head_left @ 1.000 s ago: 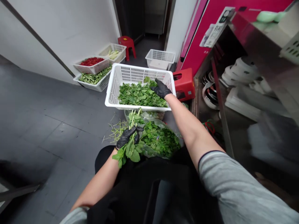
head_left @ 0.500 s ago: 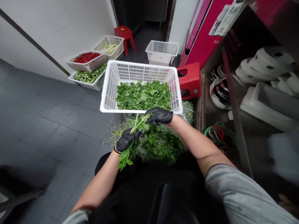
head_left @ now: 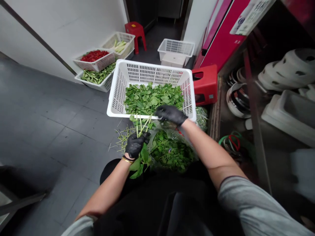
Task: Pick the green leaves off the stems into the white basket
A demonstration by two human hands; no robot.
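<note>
My left hand [head_left: 136, 144], in a black glove, is closed round a small bunch of leafy greens [head_left: 142, 161]. Pale stems stick up from the fist and leaves hang below it. My right hand [head_left: 170, 114], gloved too, is over the near rim of a white slotted basket [head_left: 112, 98]. Its fingers point left and look blurred, so whether they hold anything is unclear. Loose green leaves [head_left: 154, 98] cover the bottom of the basket. Below my right forearm, a clear plastic bag [head_left: 154, 134] holds more greens [head_left: 172, 150].
Cut stems [head_left: 124, 139] litter the floor left of the bag. Baskets of red chillies [head_left: 94, 55], green pods [head_left: 98, 76] and pale vegetables [head_left: 119, 46] stand by the wall. A red stool [head_left: 205, 85] lies beside the basket; another stool [head_left: 135, 31] stands behind. Shelving [head_left: 258, 131] is at right.
My right hand has moved from the bunch's stems up over the basket rim. My left hand still grips the greens, stems now more upright. The view has shifted slightly.
</note>
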